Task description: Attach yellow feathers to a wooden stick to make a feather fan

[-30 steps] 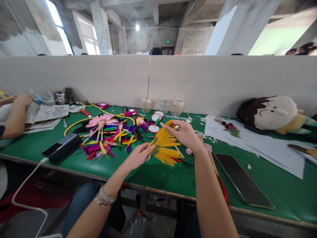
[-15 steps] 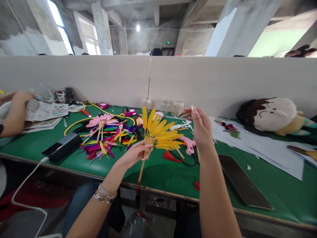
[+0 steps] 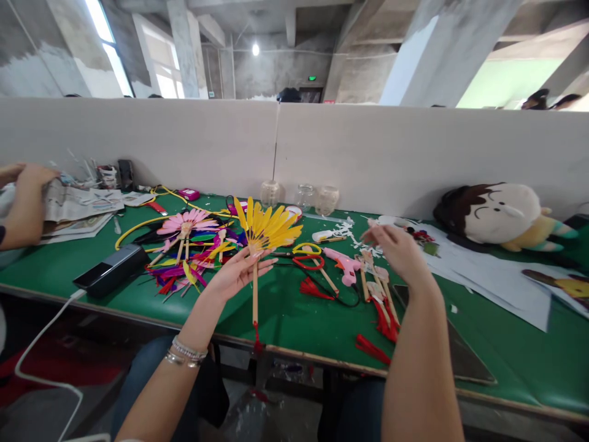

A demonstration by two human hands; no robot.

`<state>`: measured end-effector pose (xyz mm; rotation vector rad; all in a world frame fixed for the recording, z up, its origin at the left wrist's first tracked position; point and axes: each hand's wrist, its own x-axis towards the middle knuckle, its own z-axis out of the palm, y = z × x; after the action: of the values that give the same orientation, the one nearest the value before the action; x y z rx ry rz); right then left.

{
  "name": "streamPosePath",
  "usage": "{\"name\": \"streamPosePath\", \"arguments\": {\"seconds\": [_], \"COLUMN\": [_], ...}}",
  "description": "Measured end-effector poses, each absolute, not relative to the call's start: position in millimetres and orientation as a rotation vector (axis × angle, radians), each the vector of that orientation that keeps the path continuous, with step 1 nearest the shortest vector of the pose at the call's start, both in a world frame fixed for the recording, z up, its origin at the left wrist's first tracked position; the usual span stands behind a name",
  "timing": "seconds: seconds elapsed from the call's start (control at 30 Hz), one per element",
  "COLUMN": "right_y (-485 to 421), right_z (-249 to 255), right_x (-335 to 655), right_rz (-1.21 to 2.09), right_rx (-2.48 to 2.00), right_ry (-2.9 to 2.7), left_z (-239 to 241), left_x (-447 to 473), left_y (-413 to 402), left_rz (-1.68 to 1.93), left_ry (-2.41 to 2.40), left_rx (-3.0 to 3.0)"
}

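Bare concrete walls (image 3: 276, 73) rise behind a pale partition (image 3: 184, 141), both beyond the yellow feather fan (image 3: 271, 227) that the person holds over a green tabletop (image 3: 294, 325). Well to the right of the fan lies a plush doll (image 3: 501, 212), with white papers (image 3: 510, 294) partly between; left of the fan is a heap of loose coloured feathers (image 3: 170, 276), and a pink feather fan (image 3: 188, 224) rests by it. The left hand (image 3: 239, 273), palm up and partly open, has the yellow fan where feathers meet stick, thumb at the base, other fingers spread. The right hand (image 3: 400, 252), right of the fan and apart from it, is half curled; whether it pinches anything cannot be told. Also right of the fan lie a pink glue gun (image 3: 343, 264) and, farther over, tasselled sticks (image 3: 384, 294). Below the fan's feathers hangs its red tassel (image 3: 256, 337). The step in hand seems to be judging the feathers' spread; any adjustment next would call for a steady left hold and a light right touch.
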<state>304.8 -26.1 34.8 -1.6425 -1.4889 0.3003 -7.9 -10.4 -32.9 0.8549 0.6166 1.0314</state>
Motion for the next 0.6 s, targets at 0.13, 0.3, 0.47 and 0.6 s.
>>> {"name": "streamPosePath", "arguments": {"seconds": [0.13, 0.3, 0.47, 0.6], "right_y": [-15.0, -0.1, 2.6, -2.5], "right_z": [-3.1, -29.0, -36.3, -37.6], "right_x": [321.6, 314.4, 308.4, 306.9], "right_rz": [0.594, 0.489, 0.563, 0.514], "right_rx": [-2.018, -2.141, -2.043, -1.958], "right_ry": [-1.627, -1.68, -1.804, -1.698], "left_z": [-29.5, -22.6, -15.9, -13.7], "left_x": [-13.6, -7.8, -5.9, -9.1], "left_y": [-7.1, -15.6, -25.8, -28.5], "left_rz": [1.165, 1.427, 1.598, 1.611], "left_ry": [0.762, 0.935, 1.174, 1.231], "left_rx": [0.938, 1.334, 1.522, 1.627]}}
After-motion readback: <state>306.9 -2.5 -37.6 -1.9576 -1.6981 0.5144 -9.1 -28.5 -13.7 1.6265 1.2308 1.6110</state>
